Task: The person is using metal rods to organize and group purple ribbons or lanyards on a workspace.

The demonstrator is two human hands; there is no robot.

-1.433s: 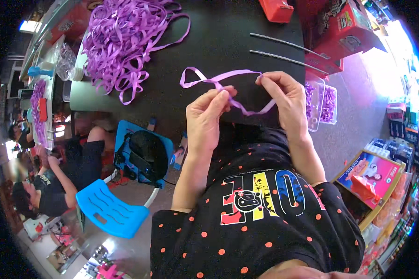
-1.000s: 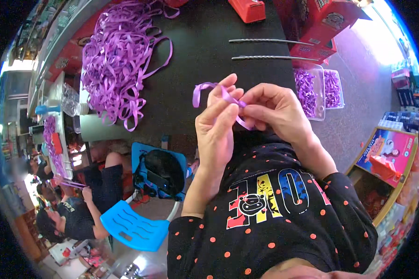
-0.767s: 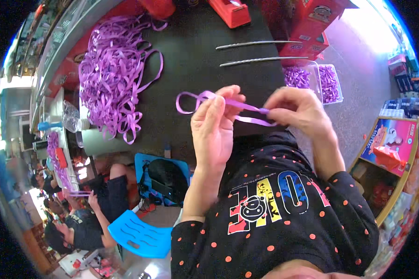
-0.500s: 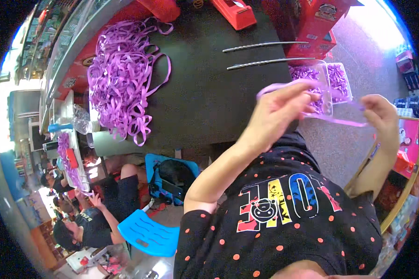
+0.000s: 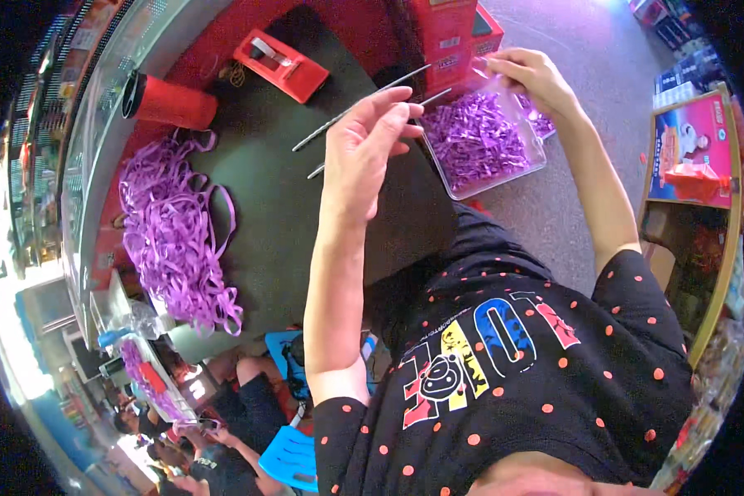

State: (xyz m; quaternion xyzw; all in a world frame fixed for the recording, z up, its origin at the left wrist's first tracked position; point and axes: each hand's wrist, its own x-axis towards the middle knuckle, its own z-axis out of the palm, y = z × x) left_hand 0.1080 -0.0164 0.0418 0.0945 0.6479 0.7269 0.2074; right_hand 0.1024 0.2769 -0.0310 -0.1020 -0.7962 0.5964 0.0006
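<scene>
We've got a red desk device (image 5: 281, 66) at the top of the dark table (image 5: 277, 207), L of a red carton (image 5: 449, 37); nr it, a red cylinder (image 5: 174, 103) w/ a blk end; bottom L, we see a co-worker's dark shirt (image 5: 227, 473) & a bright-blue seat (image 5: 289, 457); far R, past grey floor (image 5: 587, 41), a pink-&-blue picture panel (image 5: 698, 132) w/ a red pack (image 5: 693, 187) in front.

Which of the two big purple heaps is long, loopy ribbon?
The loose heap on the table, left of the left hand; the short pieces sit in a clear box.
</scene>
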